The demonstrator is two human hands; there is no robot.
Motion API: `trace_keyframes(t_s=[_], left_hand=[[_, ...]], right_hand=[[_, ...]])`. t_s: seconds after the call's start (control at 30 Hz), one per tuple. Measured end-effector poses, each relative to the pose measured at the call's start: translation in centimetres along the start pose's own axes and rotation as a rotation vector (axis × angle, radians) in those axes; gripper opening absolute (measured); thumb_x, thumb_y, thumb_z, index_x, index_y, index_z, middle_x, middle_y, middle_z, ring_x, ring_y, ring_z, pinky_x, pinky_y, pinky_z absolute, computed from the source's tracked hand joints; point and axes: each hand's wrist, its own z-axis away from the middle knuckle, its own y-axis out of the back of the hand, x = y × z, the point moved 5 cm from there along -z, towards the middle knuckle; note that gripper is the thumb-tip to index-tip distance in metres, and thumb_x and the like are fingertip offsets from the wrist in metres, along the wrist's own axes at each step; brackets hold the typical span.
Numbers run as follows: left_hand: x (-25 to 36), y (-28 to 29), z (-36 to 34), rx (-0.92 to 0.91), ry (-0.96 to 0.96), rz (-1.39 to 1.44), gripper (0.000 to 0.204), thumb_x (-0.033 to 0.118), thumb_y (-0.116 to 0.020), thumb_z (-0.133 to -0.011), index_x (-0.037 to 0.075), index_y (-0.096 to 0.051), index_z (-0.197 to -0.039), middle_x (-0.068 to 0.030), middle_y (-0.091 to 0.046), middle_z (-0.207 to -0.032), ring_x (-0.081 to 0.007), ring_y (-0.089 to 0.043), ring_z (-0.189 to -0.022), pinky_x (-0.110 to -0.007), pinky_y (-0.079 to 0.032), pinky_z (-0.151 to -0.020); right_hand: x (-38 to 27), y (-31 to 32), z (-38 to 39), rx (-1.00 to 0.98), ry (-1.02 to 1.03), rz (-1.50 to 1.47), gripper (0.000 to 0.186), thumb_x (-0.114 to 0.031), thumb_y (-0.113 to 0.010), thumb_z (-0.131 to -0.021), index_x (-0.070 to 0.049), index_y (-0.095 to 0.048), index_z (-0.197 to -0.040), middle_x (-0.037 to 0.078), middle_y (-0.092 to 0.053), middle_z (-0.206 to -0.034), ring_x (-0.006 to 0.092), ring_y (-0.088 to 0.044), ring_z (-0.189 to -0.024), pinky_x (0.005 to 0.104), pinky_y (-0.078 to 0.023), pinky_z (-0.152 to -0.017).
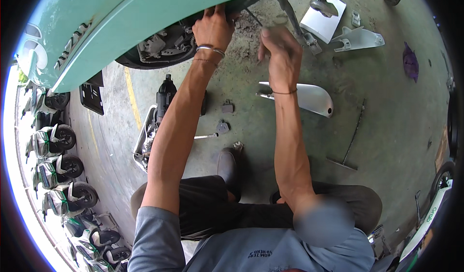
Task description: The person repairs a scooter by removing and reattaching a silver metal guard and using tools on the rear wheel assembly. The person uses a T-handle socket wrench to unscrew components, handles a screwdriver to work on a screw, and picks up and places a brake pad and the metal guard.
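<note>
My left hand (213, 31) reaches up to the lower edge of the mint-green bodywork (145, 11) of a vehicle. Its fingers point away from me, and the tips are hidden beneath that edge. To its right, my right hand (282, 49) is closed and smeared by motion. A thin dark rod (252, 16) runs from its fingers up toward the underside of the bodywork; the rod's far end is out of sight. Beside my left wrist is a wheel with a dark hub mechanism (164, 44).
Brake pads (227, 107), a black power tool (166, 93) and a T-handle wrench (349, 148) lie on the floor. Silver panels (314, 100) and a white bracket (360, 39) are at right, with a purple cloth (411, 63). Parked scooters (58, 141) line the left.
</note>
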Motion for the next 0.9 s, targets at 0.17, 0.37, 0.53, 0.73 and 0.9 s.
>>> trace_keyframes(t_s=[0.17,0.37,0.53,0.73,0.9], left_hand=[[0.7,-0.5,0.2,0.006,-0.022,0.010,0.037,0.041,-0.068,-0.080,0.022,-0.064,-0.112,-0.0122,-0.063,-0.114,-0.0399,-0.066,-0.079,-0.050,-0.054,-0.064],[0.0,0.1,0.0,-0.006,-0.040,0.005,0.038,0.041,-0.068,-0.081,0.025,-0.061,-0.114,-0.0119,-0.064,-0.110,-0.0401,-0.066,-0.077,-0.050,-0.054,-0.063],[0.4,-0.5,0.0,-0.018,-0.021,-0.018,0.042,0.041,-0.067,-0.081,0.026,-0.057,-0.118,-0.0137,-0.064,-0.108,-0.0409,-0.066,-0.074,-0.051,-0.053,-0.061],[0.3,-0.8,0.2,0.055,-0.086,-0.059,0.038,0.041,-0.069,-0.080,0.027,-0.060,-0.115,-0.0174,-0.066,-0.096,-0.0404,-0.066,-0.068,-0.050,-0.053,-0.055],[0.0,-1.5,0.4,0.147,-0.183,-0.083,0.039,0.040,-0.072,-0.078,0.027,-0.064,-0.115,-0.0152,-0.067,-0.094,-0.0373,-0.067,-0.067,-0.047,-0.053,-0.052]], right_hand=[[9.0,6.3,-1.1,0.155,-0.160,-0.081,0.008,-0.009,-0.063,-0.084,-0.001,-0.064,-0.083,0.005,-0.056,-0.067,0.0150,-0.052,-0.055,0.0305,-0.040,-0.050],[12.2,4.3,-3.3,0.124,-0.329,-0.066,0.009,-0.011,-0.063,-0.086,-0.003,-0.063,-0.083,0.004,-0.056,-0.066,0.0143,-0.052,-0.051,0.0291,-0.043,-0.046],[16.0,2.5,-7.2,0.076,-0.446,-0.056,0.013,-0.015,-0.064,-0.089,-0.004,-0.060,-0.084,0.003,-0.056,-0.067,0.0141,-0.053,-0.050,0.0289,-0.042,-0.043],[16.3,-1.8,-10.7,0.051,-0.507,-0.094,0.011,-0.011,-0.062,-0.090,-0.003,-0.060,-0.084,0.004,-0.058,-0.068,0.0138,-0.053,-0.051,0.0292,-0.041,-0.043],[17.5,-2.2,-12.7,0.026,-0.405,-0.100,0.008,-0.009,-0.061,-0.088,-0.002,-0.061,-0.085,0.005,-0.059,-0.068,0.0134,-0.053,-0.051,0.0278,-0.040,-0.044]])
